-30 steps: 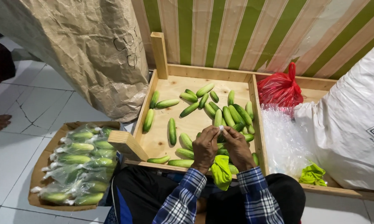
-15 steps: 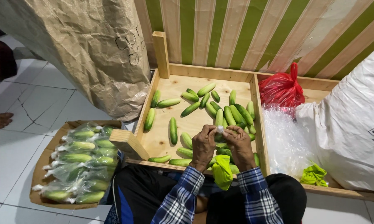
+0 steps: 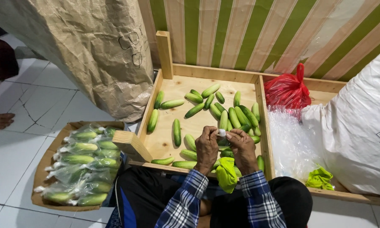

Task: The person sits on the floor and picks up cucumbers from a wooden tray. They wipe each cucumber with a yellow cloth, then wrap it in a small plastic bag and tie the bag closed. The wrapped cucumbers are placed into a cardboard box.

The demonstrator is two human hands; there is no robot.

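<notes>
At the lower left of the frame sits a cardboard tray (image 3: 41, 177) packed with bagged cucumbers (image 3: 78, 162), a big brown paper sack (image 3: 93, 46) looming above it. Centre frame, loose cucumbers (image 3: 223, 112) lie scattered in the wooden crate (image 3: 164, 50). Over its near edge, the left hand (image 3: 207, 147) and right hand (image 3: 242, 147) meet, fingers (image 3: 213, 131) pressed together, pinching a small white twist of plastic (image 3: 221, 132) between them; a green cloth (image 3: 226, 173) droops below. Upper right: a red plastic bag (image 3: 288, 89), clear plastic bags (image 3: 291, 143), then a white sack (image 3: 358, 126).
</notes>
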